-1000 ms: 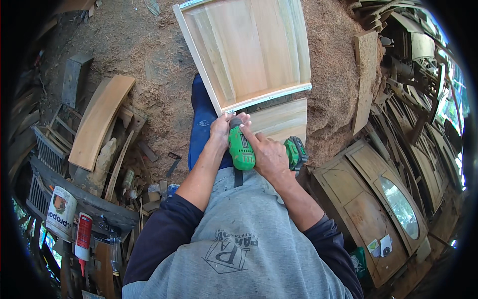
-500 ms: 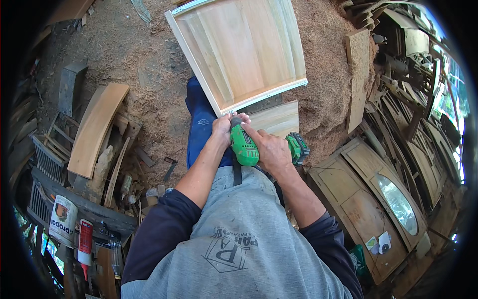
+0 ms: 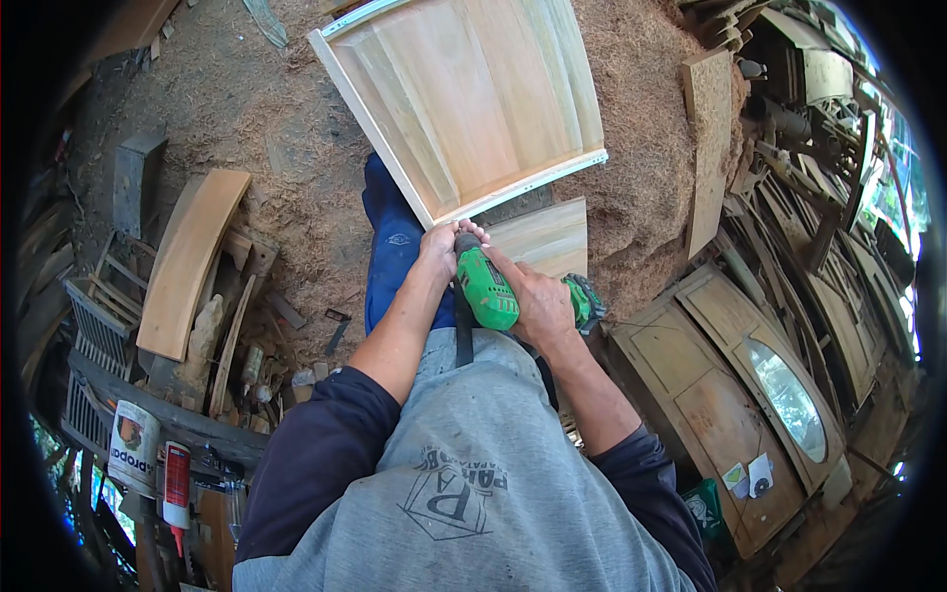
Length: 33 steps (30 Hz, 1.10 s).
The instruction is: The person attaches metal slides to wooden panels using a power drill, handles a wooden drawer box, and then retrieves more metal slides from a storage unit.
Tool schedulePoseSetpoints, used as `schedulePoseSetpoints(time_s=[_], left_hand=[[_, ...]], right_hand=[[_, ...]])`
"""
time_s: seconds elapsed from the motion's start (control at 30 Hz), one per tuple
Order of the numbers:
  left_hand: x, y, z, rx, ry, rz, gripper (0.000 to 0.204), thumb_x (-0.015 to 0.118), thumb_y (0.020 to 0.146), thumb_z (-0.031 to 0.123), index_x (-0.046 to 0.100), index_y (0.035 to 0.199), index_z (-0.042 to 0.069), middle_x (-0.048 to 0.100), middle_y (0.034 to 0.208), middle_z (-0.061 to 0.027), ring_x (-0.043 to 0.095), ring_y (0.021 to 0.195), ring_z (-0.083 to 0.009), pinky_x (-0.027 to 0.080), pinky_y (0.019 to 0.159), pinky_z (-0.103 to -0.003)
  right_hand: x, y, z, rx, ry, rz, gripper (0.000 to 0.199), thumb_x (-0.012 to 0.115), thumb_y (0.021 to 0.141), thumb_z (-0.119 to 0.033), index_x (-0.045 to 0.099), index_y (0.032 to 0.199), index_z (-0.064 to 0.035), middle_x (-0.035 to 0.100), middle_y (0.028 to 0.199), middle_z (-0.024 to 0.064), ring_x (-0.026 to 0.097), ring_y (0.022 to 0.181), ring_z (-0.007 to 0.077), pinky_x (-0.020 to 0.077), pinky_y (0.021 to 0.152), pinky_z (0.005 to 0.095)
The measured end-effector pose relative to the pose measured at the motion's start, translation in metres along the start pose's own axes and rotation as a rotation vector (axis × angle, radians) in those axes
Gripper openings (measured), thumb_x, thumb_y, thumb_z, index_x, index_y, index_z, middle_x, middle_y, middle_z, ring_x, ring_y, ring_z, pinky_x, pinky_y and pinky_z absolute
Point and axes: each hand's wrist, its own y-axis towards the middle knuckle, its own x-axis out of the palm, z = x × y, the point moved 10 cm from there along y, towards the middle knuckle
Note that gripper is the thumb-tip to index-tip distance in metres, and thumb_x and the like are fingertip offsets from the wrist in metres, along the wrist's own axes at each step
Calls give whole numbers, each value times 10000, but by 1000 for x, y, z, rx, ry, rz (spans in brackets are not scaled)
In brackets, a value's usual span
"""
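Note:
My right hand (image 3: 541, 306) is wrapped around the grip of a green cordless drill (image 3: 488, 291), its battery showing to the right of the fingers. The drill's nose points away from me at the near corner of a wooden drawer (image 3: 464, 99). Closed by that corner, my left hand (image 3: 440, 253) has its fingertips curled around the front of the drill; whatever lies between them is hidden. Metal slide rails (image 3: 543, 178) run along the drawer's near and far sides. The drawer is tilted, its open side toward me.
Another pale wooden panel (image 3: 543, 237) lies beneath the drawer. Boards (image 3: 192, 261) are stacked at the left, above a white can (image 3: 133, 444) and a red-and-white glue bottle (image 3: 177, 488). Old doors (image 3: 720, 395) lie at the right. Wood shavings (image 3: 641, 128) cover the ground.
The drawer has shifted slightly to the left and up in view. Both hands and the drill stay at its near corner, with little change in their hold.

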Motion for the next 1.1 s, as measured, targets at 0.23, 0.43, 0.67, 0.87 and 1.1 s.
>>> schedulePoseSetpoints(time_s=[0.23,0.43,0.67,0.87,1.1], left_hand=[[-5,6,4,8,34,89,258,362,974,125,525,831,-15,615,749,-195,644,692,-349,579,644,-474],[-7,3,3,3,78,149,304,389,974,141,602,846,-35,657,782,-186,669,736,-298,583,676,-432],[-6,4,5,35,37,128,315,362,986,134,585,836,-31,644,765,-193,667,747,-328,580,693,-445],[-3,1,6,62,-28,133,237,359,938,90,520,808,-26,612,726,-206,643,658,-354,571,586,-442],[1,-5,9,62,-120,171,284,313,947,107,525,867,-65,604,719,-210,641,668,-356,561,571,-433]], right_hand=[[-4,5,5,-33,30,5,730,714,777,-280,403,1438,-285,648,909,120,690,744,345,550,623,454],[4,9,11,-18,-14,-95,818,756,725,-222,375,1446,-287,658,981,112,684,811,345,542,672,453],[2,12,9,-30,-77,-101,763,748,736,-257,406,1418,-280,656,936,101,686,797,333,548,652,455],[-1,16,6,-44,-98,-115,765,752,731,-255,409,1415,-282,656,937,96,688,781,328,551,649,457],[4,20,7,-56,-146,-140,767,757,726,-256,417,1413,-286,653,926,89,690,781,323,555,641,456]])
